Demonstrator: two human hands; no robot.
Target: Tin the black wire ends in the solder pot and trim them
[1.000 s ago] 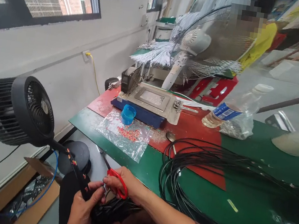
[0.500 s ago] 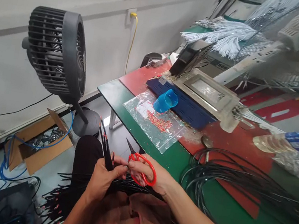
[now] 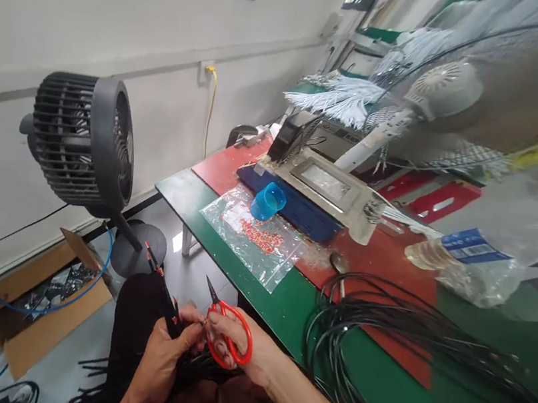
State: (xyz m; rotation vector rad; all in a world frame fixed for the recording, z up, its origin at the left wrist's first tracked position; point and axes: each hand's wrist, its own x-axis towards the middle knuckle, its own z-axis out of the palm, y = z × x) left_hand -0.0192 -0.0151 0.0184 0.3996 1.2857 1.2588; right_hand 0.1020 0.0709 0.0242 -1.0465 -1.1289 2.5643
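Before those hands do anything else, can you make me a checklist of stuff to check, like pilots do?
1. Red-handled scissors held by the right hand: ok.
2. Scissor tips pointing away from the left hand: ok, they point up and outward.
3. Black wires held in the left hand: ok.
4. The tiny spot where both hands meet: cannot tell, it is too small and partly covered.
5. Little red bits lying on the clear plastic bag: ok.
6. Black cables on the green table neatly bundled: not ok, they lie in loose, spread loops.
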